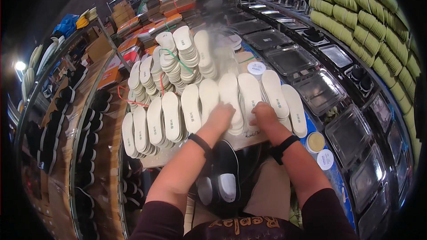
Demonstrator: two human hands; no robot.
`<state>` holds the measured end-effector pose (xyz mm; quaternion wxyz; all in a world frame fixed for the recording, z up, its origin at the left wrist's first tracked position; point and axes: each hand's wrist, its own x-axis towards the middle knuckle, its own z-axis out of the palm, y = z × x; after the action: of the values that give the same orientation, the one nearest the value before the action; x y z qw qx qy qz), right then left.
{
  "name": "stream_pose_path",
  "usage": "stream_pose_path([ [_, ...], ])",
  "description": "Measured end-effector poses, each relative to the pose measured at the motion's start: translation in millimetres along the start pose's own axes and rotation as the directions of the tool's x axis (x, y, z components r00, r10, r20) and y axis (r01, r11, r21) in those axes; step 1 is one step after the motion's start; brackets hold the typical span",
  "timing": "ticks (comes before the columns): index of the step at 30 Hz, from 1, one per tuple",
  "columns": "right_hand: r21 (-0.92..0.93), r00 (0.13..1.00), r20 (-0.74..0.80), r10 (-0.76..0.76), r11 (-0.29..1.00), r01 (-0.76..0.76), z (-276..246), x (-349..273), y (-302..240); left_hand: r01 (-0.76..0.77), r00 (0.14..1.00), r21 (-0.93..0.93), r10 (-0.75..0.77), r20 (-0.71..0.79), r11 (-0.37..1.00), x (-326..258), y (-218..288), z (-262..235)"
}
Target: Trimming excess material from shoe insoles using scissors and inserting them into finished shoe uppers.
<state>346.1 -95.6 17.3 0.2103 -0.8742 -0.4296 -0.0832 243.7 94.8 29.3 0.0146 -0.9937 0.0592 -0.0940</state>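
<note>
Rows of cream-white insoles (191, 111) stand in stacks on a pale board (249, 141) in front of me. My left hand (221, 116) is closed at the front part of one stack in the middle, its fingers curled against an insole (228, 91). Just to its right, my right hand (264, 115) is closed at the edge of the neighbouring insole (250, 89), fingertips bent inward. How many insoles each hand grips is hidden. Below the board, a pair of dark shoes with white insides (227, 186) rests by my lap.
More insole stacks (178, 58), some tied with green and red string, rise behind. Round tubs (316, 142) sit on a blue surface at right. Beyond them run metal trays (320, 91), some holding shoes. A rack of black shoes (91, 133) stands left; pale green bundles (369, 18) are piled far right.
</note>
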Motion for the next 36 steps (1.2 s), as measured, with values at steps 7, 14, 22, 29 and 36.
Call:
stream_pose_path([
  [7,-0.070,0.996,-0.057,-0.067,0.996,0.063,18.9,-3.0,8.2,0.062,0.992,-0.232,-0.035,0.121,0.971,22.8,-5.1,-25.1],
  [14,0.209,0.848,-0.523,0.084,0.977,0.032,-12.2,-10.8,-0.5,0.284,0.608,-0.578,-0.610,-0.509,0.765,-30.0,3.6,-72.5],
  [22,0.599,0.971,-0.175,-0.160,0.766,0.234,-99.6,-175.7,-93.7,0.160,0.785,-0.605,-0.472,-0.401,0.780,-272.3,85.5,-124.7],
  [29,0.712,0.929,0.281,-0.241,0.702,-0.033,-36.4,-243.4,-83.5,0.341,0.864,-0.763,-0.503,0.023,0.550,-335.4,127.7,-61.4],
  [36,0.509,0.951,0.178,0.253,0.804,-0.309,17.6,-202.3,-144.2,0.766,0.641,-0.228,-0.743,0.193,0.601,-245.5,125.6,-52.8],
])
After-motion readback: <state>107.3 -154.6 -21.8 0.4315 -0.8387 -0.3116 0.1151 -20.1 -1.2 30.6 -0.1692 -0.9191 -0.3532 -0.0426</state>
